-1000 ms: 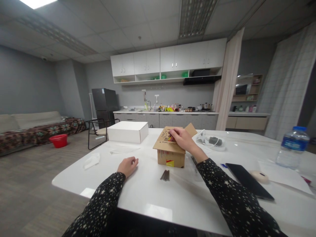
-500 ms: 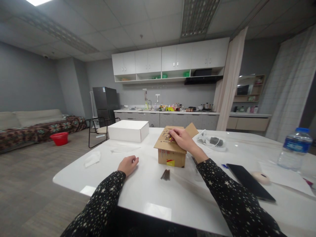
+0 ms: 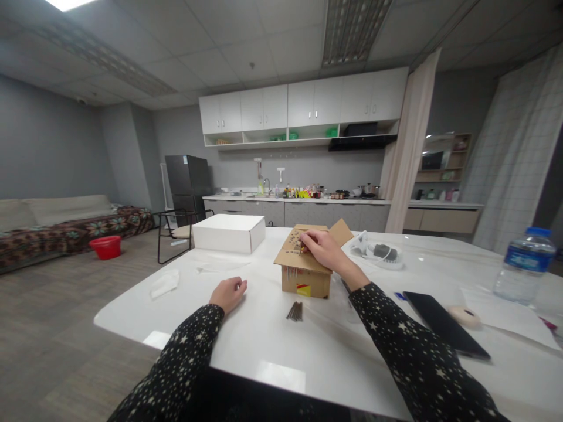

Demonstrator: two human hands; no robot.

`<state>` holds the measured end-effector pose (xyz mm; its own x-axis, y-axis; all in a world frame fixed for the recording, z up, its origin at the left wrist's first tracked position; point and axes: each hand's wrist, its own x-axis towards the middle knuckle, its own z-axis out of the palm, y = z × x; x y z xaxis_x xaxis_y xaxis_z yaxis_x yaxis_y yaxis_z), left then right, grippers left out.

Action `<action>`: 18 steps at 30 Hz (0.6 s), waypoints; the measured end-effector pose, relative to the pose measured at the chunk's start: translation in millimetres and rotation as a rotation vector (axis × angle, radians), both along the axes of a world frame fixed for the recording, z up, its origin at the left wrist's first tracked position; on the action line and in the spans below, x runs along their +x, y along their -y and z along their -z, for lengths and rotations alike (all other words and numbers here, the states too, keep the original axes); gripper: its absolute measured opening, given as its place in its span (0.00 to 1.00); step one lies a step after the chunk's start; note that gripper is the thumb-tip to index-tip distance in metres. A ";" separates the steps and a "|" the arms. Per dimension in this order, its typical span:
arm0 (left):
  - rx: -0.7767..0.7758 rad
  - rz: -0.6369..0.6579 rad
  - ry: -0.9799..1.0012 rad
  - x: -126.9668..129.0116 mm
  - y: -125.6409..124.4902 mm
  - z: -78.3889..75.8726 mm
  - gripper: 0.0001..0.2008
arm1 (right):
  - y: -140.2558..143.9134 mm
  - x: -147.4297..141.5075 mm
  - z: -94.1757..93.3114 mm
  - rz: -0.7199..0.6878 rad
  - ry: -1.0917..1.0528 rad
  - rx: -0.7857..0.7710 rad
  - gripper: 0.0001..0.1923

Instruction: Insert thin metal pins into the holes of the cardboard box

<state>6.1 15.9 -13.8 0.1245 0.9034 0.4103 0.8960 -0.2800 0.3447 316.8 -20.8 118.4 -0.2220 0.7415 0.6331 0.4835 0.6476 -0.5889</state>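
Observation:
A brown cardboard box [image 3: 305, 282] stands on the white table. Its top flap [image 3: 288, 257] is dotted with several screw or nail heads, and thin metal shanks [image 3: 292, 273] poke down below the flap's left front edge. My right hand [image 3: 323, 247] is over the flap, thumb and fingers pinched together at its surface; whatever is between the fingertips is too small and hidden to name. In front of the box lies a small bundle of long screws or nails [image 3: 295, 312]. My left hand [image 3: 229, 294] rests on the table left of the box, fingers loosely curled and nothing visible in them.
A white box [image 3: 229, 233] sits at the back left, with crumpled tissue [image 3: 164, 283] nearer. Right of the cardboard box are a white device with a cable [image 3: 385, 255], a black tablet [image 3: 444, 324], a beige rounded object [image 3: 464, 316] and a water bottle [image 3: 525, 266].
My right hand has shifted very slightly to the left at the box top, still pinched. The left hand, box and bundle stay where they were.

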 end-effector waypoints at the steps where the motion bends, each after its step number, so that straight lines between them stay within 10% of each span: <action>1: 0.000 -0.001 0.000 -0.2 -0.1 0.2 0.19 | -0.5 0.1 0.4 0.013 0.014 0.012 0.18; 18: 0.006 -0.006 0.002 0.8 1.7 -1.5 0.19 | 1.6 -1.1 -1.0 0.127 0.070 0.055 0.10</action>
<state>6.9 14.2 -12.4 0.1186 0.9016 0.4161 0.8969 -0.2770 0.3448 315.7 -22.4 119.4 -0.1739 0.7312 0.6596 0.6021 0.6089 -0.5164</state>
